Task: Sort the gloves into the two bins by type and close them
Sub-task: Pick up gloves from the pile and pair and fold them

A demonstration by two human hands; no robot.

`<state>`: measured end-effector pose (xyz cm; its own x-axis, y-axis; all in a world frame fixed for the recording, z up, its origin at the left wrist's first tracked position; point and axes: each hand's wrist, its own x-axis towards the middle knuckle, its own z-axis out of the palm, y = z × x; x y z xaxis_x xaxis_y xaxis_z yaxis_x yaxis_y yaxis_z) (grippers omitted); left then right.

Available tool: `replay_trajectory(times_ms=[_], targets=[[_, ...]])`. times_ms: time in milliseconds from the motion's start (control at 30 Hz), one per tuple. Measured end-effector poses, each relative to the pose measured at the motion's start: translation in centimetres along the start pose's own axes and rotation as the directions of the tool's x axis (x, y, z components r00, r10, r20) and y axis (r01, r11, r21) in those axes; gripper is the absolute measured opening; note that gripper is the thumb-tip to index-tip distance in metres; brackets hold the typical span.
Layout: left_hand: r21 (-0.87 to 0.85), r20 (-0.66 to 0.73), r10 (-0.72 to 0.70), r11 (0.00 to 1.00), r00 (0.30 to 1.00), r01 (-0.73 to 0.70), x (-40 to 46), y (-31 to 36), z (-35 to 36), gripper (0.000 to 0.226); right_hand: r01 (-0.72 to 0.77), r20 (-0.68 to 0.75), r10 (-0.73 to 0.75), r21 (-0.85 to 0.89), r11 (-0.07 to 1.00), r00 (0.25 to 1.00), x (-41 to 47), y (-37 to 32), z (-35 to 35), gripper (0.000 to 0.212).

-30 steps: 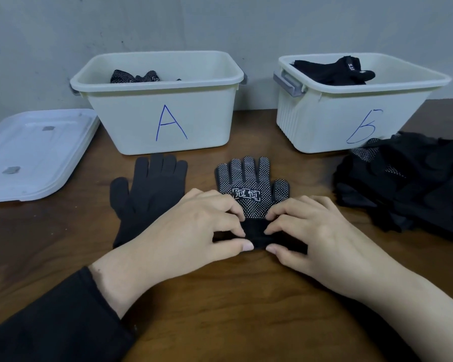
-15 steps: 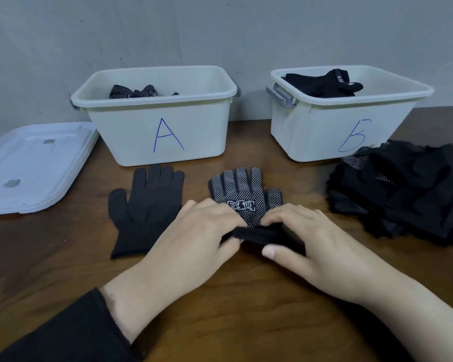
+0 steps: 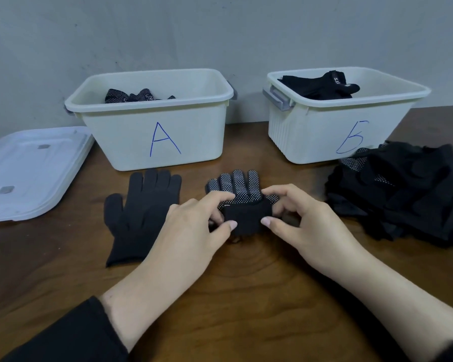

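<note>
The cuff of the dotted glove [image 3: 242, 190] is pinched at each side, by the left hand [image 3: 194, 226] and the right hand [image 3: 302, 220], thumbs below and fingers curled over; each grip is closed on the fabric, and the cuff has been folded up over the palm. The fold should be kept square and both edges carried forward together, so that the bundle is not left to spring open; whether the fold is pressed flat cannot be told, since the fingers hide it. The glove lies at the middle of the table [image 3: 246, 296], in front of bin A [image 3: 152, 142], where dotted gloves already lie, so it would best be dropped there. The plain glove [image 3: 141, 212] lies just to its left. More gloves are piled at the table's right edge [image 3: 408, 194] before bin B [image 3: 332, 131], and the lids [image 3: 29, 171] wait at the left edge.
</note>
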<state>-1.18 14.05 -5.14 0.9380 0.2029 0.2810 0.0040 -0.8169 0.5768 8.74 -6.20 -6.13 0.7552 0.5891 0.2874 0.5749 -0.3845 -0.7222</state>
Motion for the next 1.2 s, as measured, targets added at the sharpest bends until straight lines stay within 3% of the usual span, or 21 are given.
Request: replay_trajectory(times_ms=[200, 300, 367, 467, 600, 833, 933, 1100, 1200], targets=[[0.092, -0.033, 0.064, 0.994, 0.997, -0.06, 0.5, -0.6, 0.2, 0.039, 0.19, -0.032, -0.216, -0.361, 0.913, 0.976, 0.2, 0.2, 0.4, 0.034], [0.236, -0.023, 0.21, 0.951, 0.978, -0.199, 0.6, -0.8, 0.2, 0.034, 0.296, 0.019, -0.328, -0.481, 0.825, 0.945, 0.4, 0.5, 0.4, 0.019], [0.323, 0.006, 0.306, 0.9, 0.952, -0.292, 0.7, -0.8, 0.4, 0.024, 0.352, 0.068, -0.373, -0.524, 0.776, 0.925, 0.4, 0.6, 0.6, 0.027], [0.401, 0.049, 0.362, 0.846, 0.931, -0.351, 0.7, -1.3, 0.7, 0.026, 0.369, 0.156, -0.335, -0.468, 0.803, 0.929, 0.5, 0.9, 0.3, 0.037], [0.397, 0.124, 0.289, 0.862, 0.949, -0.314, 0.3, -1.2, 0.2, 0.04, 0.332, 0.25, -0.255, -0.35, 0.876, 0.934, 0.5, 1.6, -0.7, 0.047], [0.409, 0.196, 0.225, 0.866, 0.954, -0.288, 0.3, -0.7, -0.2, 0.058, 0.267, 0.211, -0.21, -0.296, 0.917, 0.955, 0.8, 2.2, -0.7, 0.047], [0.408, 0.164, 0.242, 0.866, 0.956, -0.289, 0.4, -0.9, 0.1, 0.053, 0.273, 0.165, -0.23, -0.327, 0.904, 0.959, 1.0, 1.9, -0.2, 0.04], [0.376, 0.106, 0.251, 0.886, 0.962, -0.273, 0.4, -0.6, -0.1, 0.023, 0.304, 0.121, -0.279, -0.381, 0.873, 0.953, 0.5, 0.6, -0.2, 0.026], [0.322, 0.092, 0.217, 0.917, 0.972, -0.235, -0.1, -0.6, -0.4, 0.023, 0.323, 0.143, -0.291, -0.38, 0.866, 0.946, 0.1, 0.0, -0.4, 0.018]])
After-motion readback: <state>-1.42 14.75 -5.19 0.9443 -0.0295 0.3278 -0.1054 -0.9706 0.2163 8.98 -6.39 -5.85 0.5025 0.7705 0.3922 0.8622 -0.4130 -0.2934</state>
